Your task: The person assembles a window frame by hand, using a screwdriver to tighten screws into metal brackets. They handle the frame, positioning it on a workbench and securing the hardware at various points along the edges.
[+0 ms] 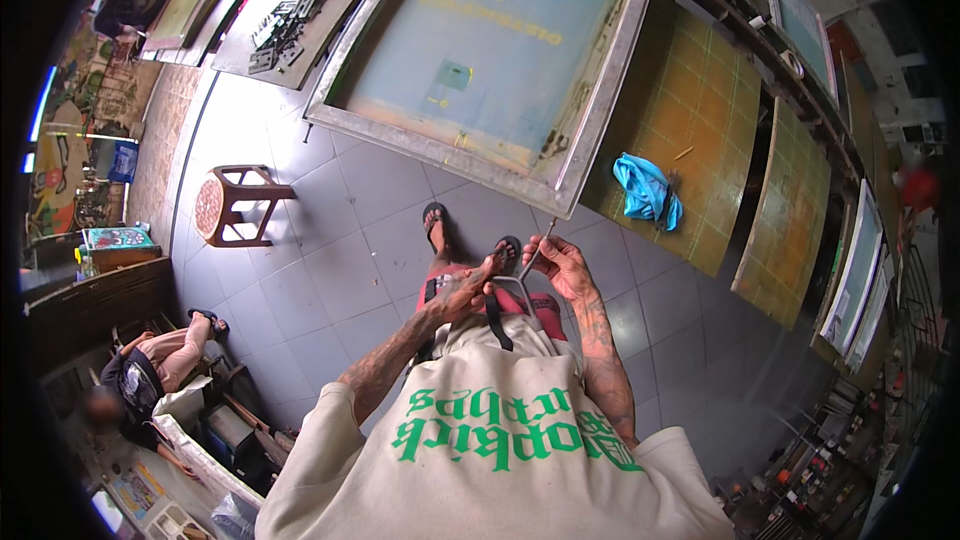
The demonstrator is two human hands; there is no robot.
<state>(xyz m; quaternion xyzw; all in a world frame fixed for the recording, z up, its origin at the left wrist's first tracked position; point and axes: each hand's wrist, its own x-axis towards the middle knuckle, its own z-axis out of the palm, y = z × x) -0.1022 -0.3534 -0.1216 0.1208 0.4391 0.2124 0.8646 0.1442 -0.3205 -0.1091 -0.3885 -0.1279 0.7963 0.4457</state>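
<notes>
In front of my waist, both hands are closed around a grey metal tool (pixel 530 275) with thin arms branching like a Y, probably a three-way wrench. My left hand (pixel 468 292) grips its left arm. The fingers of my right hand (pixel 562 266) pinch the upper arm, whose tip points toward the near corner of a large screen-printing frame (pixel 440 145). A small bolt-like end shows at that tip, too small to be sure of. The frame has a metal rim and bluish mesh and lies just beyond my hands, apart from them.
Right of the frame, a blue cloth (pixel 645 190) lies on a yellowish-brown board (pixel 690 120). Metal parts (pixel 290 25) are heaped on a board at the back left. A plastic stool (pixel 240 205) stands on the tiled floor. Another person (pixel 160 360) sits at lower left.
</notes>
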